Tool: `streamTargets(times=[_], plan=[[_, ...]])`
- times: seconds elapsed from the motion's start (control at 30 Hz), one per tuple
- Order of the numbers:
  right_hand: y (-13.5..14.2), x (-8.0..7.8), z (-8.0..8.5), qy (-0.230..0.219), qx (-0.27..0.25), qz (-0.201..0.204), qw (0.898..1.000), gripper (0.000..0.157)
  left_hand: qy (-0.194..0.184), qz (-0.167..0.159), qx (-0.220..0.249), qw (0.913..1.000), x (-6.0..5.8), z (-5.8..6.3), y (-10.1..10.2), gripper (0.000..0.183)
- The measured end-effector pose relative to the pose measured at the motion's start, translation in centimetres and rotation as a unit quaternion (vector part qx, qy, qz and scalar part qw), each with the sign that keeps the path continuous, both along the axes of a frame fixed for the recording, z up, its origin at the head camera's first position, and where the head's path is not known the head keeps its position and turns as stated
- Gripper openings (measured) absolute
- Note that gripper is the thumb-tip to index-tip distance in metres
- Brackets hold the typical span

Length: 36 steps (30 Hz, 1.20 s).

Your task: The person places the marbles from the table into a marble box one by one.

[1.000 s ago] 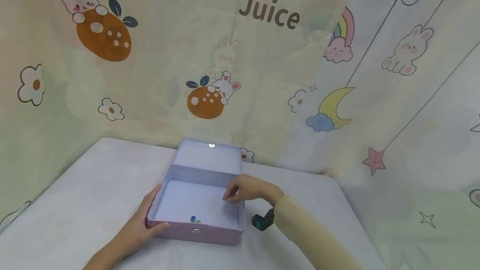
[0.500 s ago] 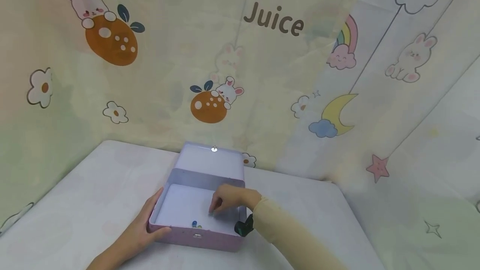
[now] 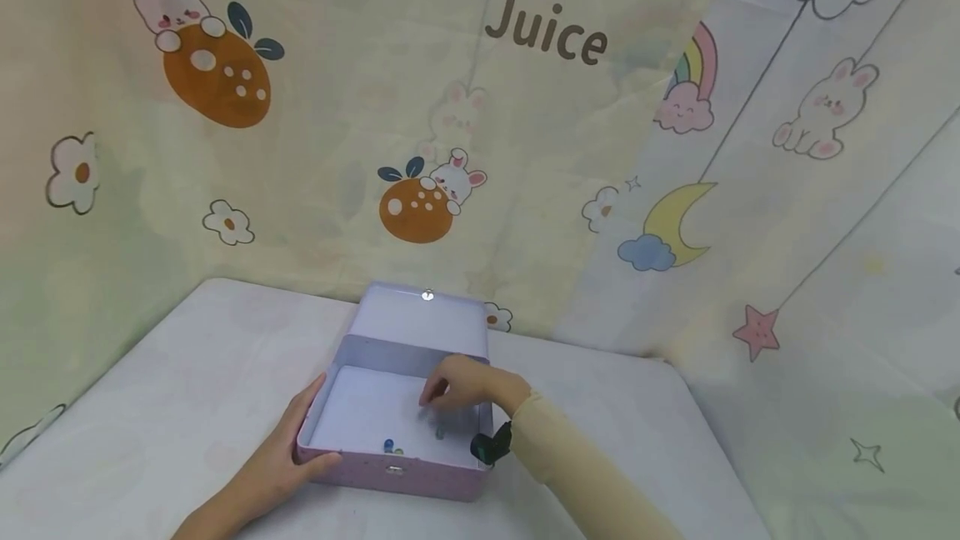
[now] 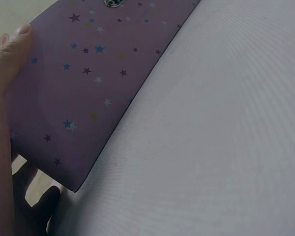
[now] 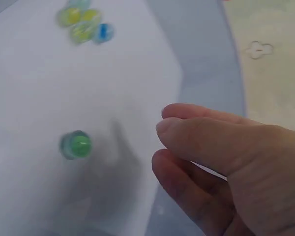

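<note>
A lilac tin box (image 3: pixel 420 473) with printed stars and a metal clasp stands on the table, its lid (image 3: pixel 420 323) hinged back. My left hand (image 3: pixel 273 448) grips its front left corner, thumb on the front wall and fingers along the side. Inside the box, over the right part of the floor, hovers my right hand (image 3: pixel 461 382), fingers loosely bent and holding nothing. Below it lies a green marble (image 5: pixel 78 145), apart from the fingertips. A cluster of several yellow and blue marbles (image 5: pixel 91 19) sits near the front wall.
The white table (image 3: pixel 607 440) extends around the box on both sides. Behind it hangs a cloth backdrop (image 3: pixel 315 148) printed with rabbits and flowers. A dark device (image 3: pixel 491 446) on the right wrist overlaps the box's right wall.
My right hand has moved left from the box's right wall, dipped toward the floor, then risen slightly. The green marble now lies out of its fingers. My left hand keeps its grip.
</note>
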State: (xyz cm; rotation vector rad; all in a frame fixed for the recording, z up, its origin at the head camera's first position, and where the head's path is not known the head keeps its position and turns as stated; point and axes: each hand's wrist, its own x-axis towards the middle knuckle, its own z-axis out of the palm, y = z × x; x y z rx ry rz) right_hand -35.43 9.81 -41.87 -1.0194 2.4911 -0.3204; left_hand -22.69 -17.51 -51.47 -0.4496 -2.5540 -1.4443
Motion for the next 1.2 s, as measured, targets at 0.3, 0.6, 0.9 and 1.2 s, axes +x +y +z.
streamTargets(times=[0.3, 0.6, 0.9, 1.2], plan=[[5.5, 3.1, 3.6, 0.084, -0.177, -0.105, 0.975, 0.017, 0.016, -0.011, 0.022, 0.9996, -0.3, -0.1, 0.0, 0.105], [11.3, 6.9, -1.7, 0.148, -0.194, -0.233, 0.941, 0.014, 0.024, -0.013, 0.028, 0.9992, -0.6, -0.5, -0.3, 0.104], [11.6, 7.8, -5.0, 0.16, -0.159, -0.206, 0.952, 0.013, 0.014, -0.022, 0.039, 0.9989, -0.3, -0.6, -0.2, 0.102], [11.1, 7.8, -5.3, 0.151, -0.126, -0.205, 0.959, 0.01, 0.012, -0.021, 0.032, 0.9992, -0.3, -0.3, -0.2, 0.103]])
